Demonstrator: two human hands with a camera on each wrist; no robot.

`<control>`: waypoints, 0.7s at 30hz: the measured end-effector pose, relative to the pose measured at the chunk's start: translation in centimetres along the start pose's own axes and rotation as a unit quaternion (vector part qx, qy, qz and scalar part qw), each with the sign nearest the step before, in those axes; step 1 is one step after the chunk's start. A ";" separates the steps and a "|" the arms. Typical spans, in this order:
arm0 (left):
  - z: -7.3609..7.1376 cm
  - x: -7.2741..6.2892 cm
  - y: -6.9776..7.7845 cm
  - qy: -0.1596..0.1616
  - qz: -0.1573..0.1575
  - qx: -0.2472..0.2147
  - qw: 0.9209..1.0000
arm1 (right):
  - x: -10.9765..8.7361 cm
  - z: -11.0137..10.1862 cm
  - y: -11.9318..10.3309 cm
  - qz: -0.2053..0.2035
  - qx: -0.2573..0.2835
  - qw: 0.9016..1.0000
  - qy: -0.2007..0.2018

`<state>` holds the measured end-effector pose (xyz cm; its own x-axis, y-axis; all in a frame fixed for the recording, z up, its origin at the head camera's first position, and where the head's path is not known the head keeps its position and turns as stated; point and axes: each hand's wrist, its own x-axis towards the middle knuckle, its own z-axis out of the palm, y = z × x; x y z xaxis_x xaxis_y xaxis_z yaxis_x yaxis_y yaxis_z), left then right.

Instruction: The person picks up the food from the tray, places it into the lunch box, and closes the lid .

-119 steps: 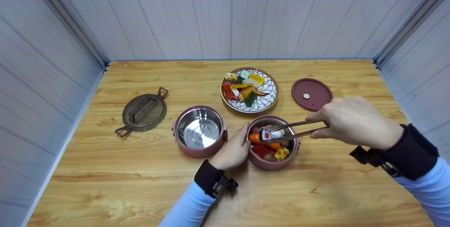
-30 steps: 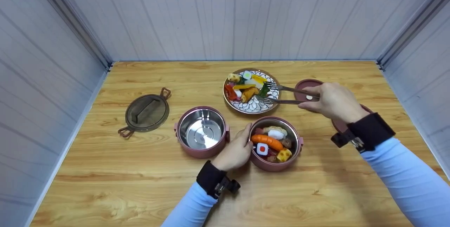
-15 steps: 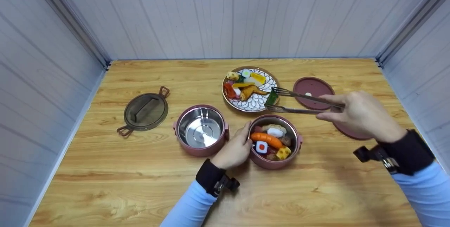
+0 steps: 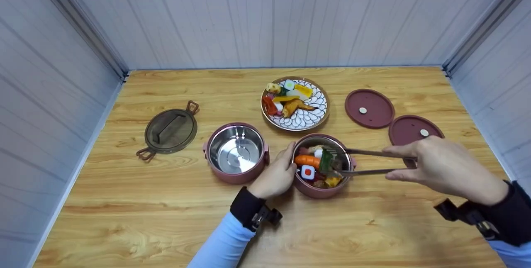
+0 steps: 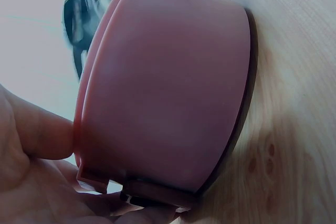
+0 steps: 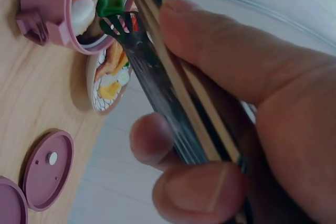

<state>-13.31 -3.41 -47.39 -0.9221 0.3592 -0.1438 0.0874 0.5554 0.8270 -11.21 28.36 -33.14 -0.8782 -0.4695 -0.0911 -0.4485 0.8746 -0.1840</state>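
My right hand [image 4: 444,168] grips metal tongs [image 4: 369,172] with fork-shaped tips. Between those tips is a green piece of toy food [image 4: 326,160], perhaps pepper, inside the right-hand pink pot [image 4: 317,193]. That pot also holds an orange sausage-like piece [image 4: 307,160], a white sushi piece with a red centre [image 4: 308,172] and other toy food, partly hidden by the tongs. At its left side my left hand [image 4: 274,176] holds the pot; in the left wrist view the thumb [image 5: 44,135] lies at the rim and the other fingers are by the side handle.
A second pink pot [image 4: 235,179] with a bare steel inside stands at the left. Behind them is a patterned plate [image 4: 317,114] with toy food. Two maroon lids [image 4: 369,118] lie at the right, a smoky transparent lid [image 4: 178,137] at the left. Pale walls [image 4: 265,19] surround the table.
The sushi piece was released into the right-hand pot. The tongs then picked the green piece off the plate and brought it into that pot. My left hand stayed on the pot.
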 end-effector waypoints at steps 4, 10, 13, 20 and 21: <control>0.0 0.1 0.0 0.001 0.001 -0.004 1.000 | -0.5 0.5 -0.4 -0.002 -0.004 1.000 -0.010; 0.0 0.1 0.0 0.000 -0.002 -0.002 1.000 | -0.8 0.9 -0.7 0.002 -0.011 1.000 -0.007; 0.0 0.1 0.0 -0.001 -0.002 -0.001 1.000 | -0.9 1.0 -0.9 -0.002 -0.011 1.000 -0.002; 0.1 0.2 -0.1 -0.002 0.001 -0.002 1.000 | -1.2 1.0 -1.4 -0.012 -0.023 0.999 0.026; 0.1 0.2 -0.1 -0.002 0.001 -0.001 1.000 | -1.2 1.0 -1.5 -0.012 -0.024 0.999 0.028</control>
<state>-13.46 -3.36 -47.56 -0.9207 0.3630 -0.1435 0.0887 0.5525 0.8288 -9.28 27.47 -33.77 -0.8742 -0.4845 -0.0313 -0.4763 0.8684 -0.1375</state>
